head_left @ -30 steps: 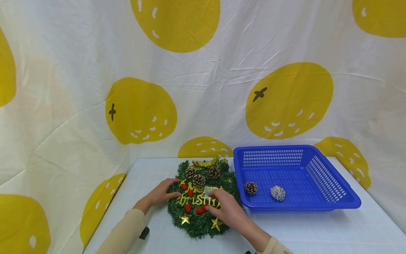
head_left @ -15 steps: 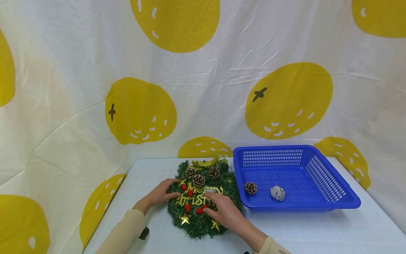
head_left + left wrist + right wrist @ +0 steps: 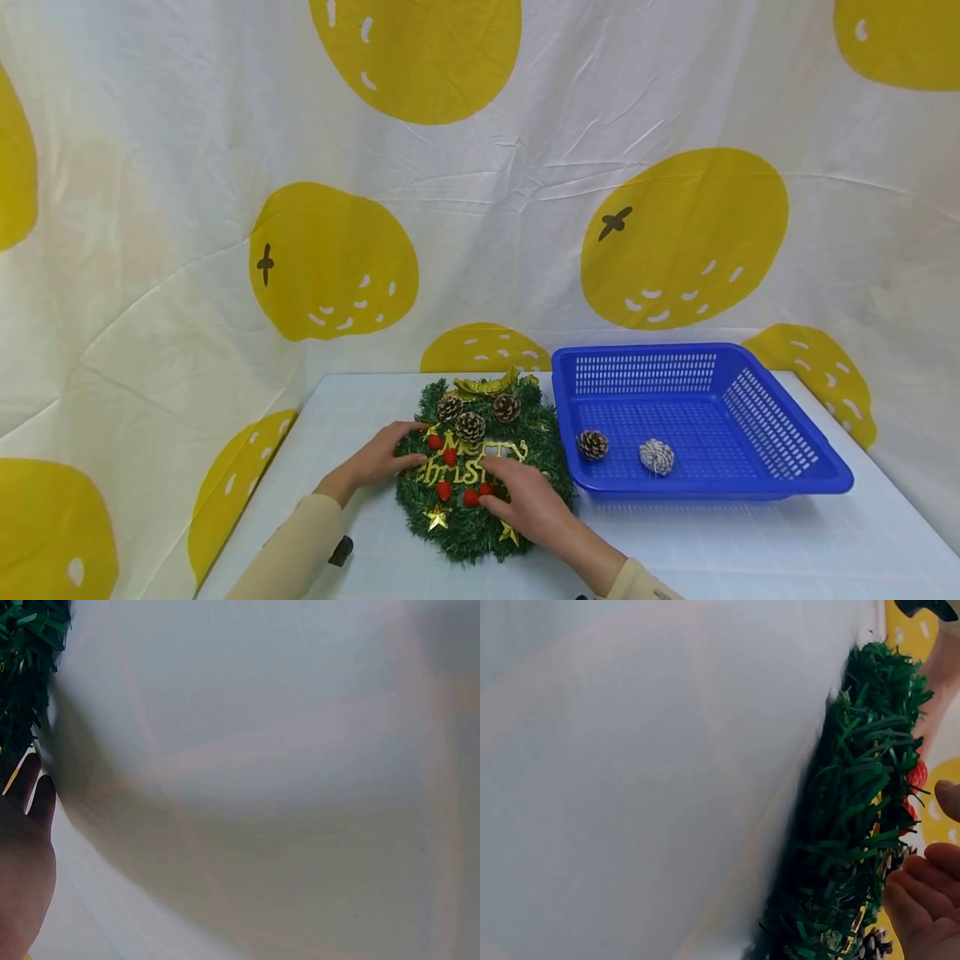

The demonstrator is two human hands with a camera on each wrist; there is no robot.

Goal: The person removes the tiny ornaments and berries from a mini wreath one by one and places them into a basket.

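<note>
A green Christmas wreath (image 3: 480, 533) lies on the table, with gold "Merry Christmas" lettering (image 3: 450, 473), gold stars (image 3: 437, 518), small red strawberry ornaments (image 3: 444, 491) and brown pine cones (image 3: 470, 427). At its left edge, my left hand (image 3: 381, 457) touches the greenery with thumb and fingers spread apart; the fingers look straight in the left wrist view. Over the right side, my right hand (image 3: 528, 498) covers the end of the lettering and part of the right star. Its thumb is near the lower strawberries, and a gap shows between thumb and fingers (image 3: 911, 892) in the right wrist view.
To the wreath's right stands a blue plastic basket (image 3: 712, 485) holding a brown pine cone (image 3: 593, 445) and a whitened one (image 3: 657, 457). A gold bow (image 3: 487, 385) tops the wreath. Behind the table hangs a white curtain (image 3: 487, 250) with yellow fruit prints.
My right hand has shifted slightly left over the wreath, covering more of the lettering's end and part of the right star. The left hand, wreath and basket stay in place.
</note>
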